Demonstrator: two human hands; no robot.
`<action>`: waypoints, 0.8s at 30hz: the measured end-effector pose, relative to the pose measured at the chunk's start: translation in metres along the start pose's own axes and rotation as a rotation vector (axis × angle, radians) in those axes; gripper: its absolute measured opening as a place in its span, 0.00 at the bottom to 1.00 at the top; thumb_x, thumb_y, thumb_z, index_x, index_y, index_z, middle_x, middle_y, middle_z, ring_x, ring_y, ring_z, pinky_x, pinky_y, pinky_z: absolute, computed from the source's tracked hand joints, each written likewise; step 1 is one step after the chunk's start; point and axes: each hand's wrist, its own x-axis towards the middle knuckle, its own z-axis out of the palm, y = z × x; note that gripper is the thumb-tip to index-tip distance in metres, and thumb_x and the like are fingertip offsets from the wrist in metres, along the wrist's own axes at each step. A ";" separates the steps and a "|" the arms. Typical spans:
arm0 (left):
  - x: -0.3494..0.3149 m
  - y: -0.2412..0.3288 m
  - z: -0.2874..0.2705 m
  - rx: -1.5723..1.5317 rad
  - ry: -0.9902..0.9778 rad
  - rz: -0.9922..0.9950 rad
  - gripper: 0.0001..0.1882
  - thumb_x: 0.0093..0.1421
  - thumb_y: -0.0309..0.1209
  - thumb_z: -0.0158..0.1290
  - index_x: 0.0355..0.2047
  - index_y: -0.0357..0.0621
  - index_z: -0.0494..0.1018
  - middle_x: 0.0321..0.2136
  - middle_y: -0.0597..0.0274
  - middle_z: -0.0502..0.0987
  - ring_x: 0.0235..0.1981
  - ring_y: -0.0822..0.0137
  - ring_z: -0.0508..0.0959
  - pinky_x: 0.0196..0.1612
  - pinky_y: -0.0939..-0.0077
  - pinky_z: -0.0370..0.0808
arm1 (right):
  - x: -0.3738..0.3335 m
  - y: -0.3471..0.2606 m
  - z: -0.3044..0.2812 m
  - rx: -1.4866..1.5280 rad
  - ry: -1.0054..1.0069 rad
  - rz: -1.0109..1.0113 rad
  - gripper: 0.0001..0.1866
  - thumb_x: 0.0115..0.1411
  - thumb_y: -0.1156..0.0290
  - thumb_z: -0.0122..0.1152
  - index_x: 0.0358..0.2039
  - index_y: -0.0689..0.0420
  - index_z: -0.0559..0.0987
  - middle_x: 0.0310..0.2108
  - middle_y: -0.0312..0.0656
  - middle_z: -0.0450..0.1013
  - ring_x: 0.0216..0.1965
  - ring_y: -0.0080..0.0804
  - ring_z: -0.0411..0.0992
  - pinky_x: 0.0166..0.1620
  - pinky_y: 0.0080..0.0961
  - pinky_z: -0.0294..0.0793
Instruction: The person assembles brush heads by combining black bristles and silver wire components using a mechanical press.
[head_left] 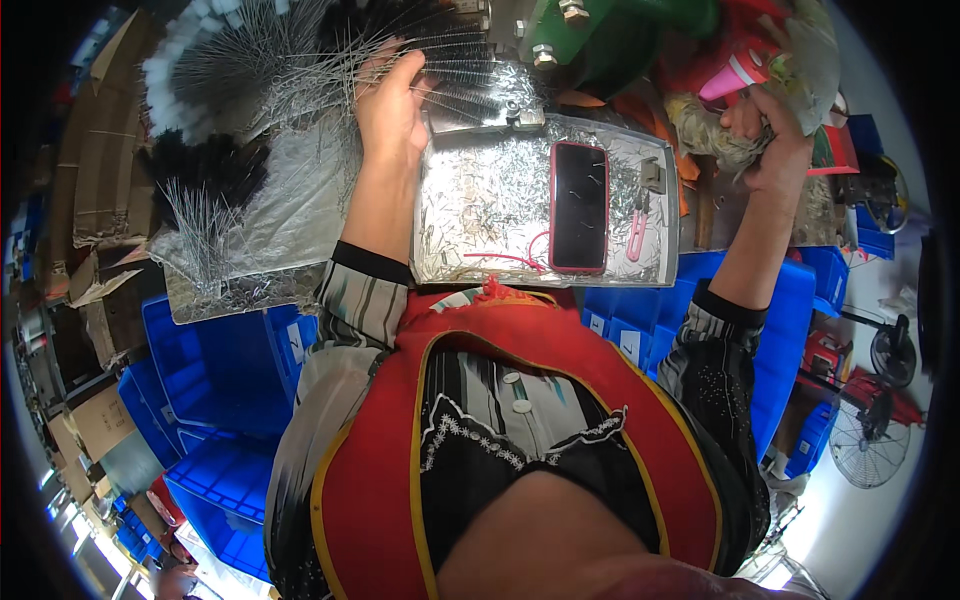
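Note:
My left hand (392, 108) is closed around the thin wire stems of several black-bristled tube brushes (455, 68) above the back left of the bench. Beside it lies a big heap of wire-stemmed brushes (250, 65), some white-tipped, some black. My right hand (765, 130) is at the back right, its fingers curled by a pink and white object (733, 76) and a yellowish, plastic-wrapped bundle (700, 128); what they grip is hidden. Between my arms, a shallow white tray (435, 255) contains many short metal wire clippings, a red-cased phone (579, 205) and a pink-handled cutter (637, 232).
Green machinery with bolts (565, 40) stands behind the tray. Another cluster of black brushes (205, 190) rests on a plastic-covered surface (300, 175) at the left. Blue bins (215, 360) are below the bench edge, cardboard (105, 150) stands far left, and a fan (870, 435) is far right.

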 end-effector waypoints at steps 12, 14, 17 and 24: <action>0.000 -0.003 -0.005 0.087 -0.037 0.029 0.14 0.48 0.21 0.55 0.37 0.35 0.69 0.28 0.58 0.73 0.20 0.71 0.72 0.22 0.82 0.74 | 0.003 0.041 -0.007 0.089 -0.068 -0.240 0.11 0.49 0.79 0.49 0.12 0.62 0.66 0.09 0.38 0.57 0.14 0.29 0.59 0.27 0.28 0.66; -0.002 -0.004 -0.001 0.070 -0.031 0.035 0.15 0.48 0.21 0.55 0.38 0.35 0.69 0.27 0.58 0.73 0.20 0.71 0.72 0.21 0.83 0.74 | -0.003 0.015 -0.005 0.053 -0.008 -0.108 0.11 0.50 0.78 0.49 0.12 0.60 0.65 0.09 0.36 0.55 0.14 0.28 0.57 0.28 0.27 0.64; -0.001 -0.006 -0.002 0.055 0.035 0.070 0.17 0.48 0.21 0.55 0.39 0.34 0.66 0.28 0.56 0.73 0.20 0.69 0.72 0.21 0.80 0.71 | 0.000 -0.002 0.001 0.010 -0.037 -0.061 0.11 0.50 0.76 0.49 0.12 0.58 0.65 0.09 0.35 0.55 0.14 0.26 0.57 0.25 0.26 0.63; 0.003 -0.009 0.000 0.060 0.026 0.086 0.13 0.47 0.20 0.55 0.35 0.35 0.69 0.25 0.58 0.73 0.18 0.70 0.72 0.19 0.83 0.73 | 0.000 -0.004 0.001 0.048 -0.019 -0.011 0.10 0.50 0.76 0.49 0.13 0.59 0.66 0.09 0.34 0.54 0.13 0.26 0.56 0.25 0.26 0.62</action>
